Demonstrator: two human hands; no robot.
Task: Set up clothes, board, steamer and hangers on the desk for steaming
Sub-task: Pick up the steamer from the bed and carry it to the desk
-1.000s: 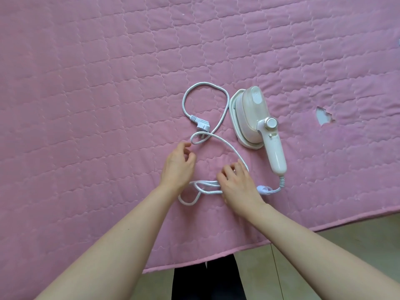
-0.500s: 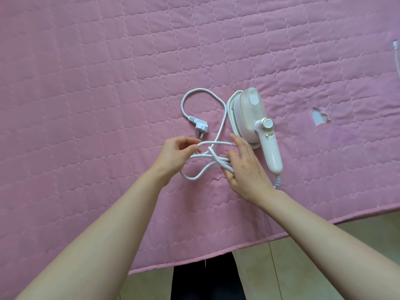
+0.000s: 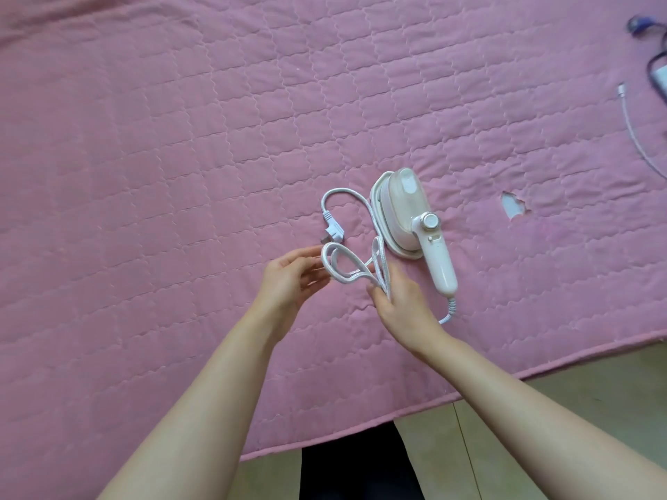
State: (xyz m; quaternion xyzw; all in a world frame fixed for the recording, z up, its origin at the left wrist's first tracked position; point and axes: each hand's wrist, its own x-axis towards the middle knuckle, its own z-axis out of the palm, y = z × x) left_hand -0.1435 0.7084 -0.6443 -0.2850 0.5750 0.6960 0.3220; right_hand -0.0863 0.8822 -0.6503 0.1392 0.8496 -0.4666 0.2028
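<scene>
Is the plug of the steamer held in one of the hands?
No, the plug lies on the pink cover, beyond both hands.

Both forearms [image 3: 202,391] are bare, sleeveless; dark trousers [image 3: 357,467] below.
</scene>
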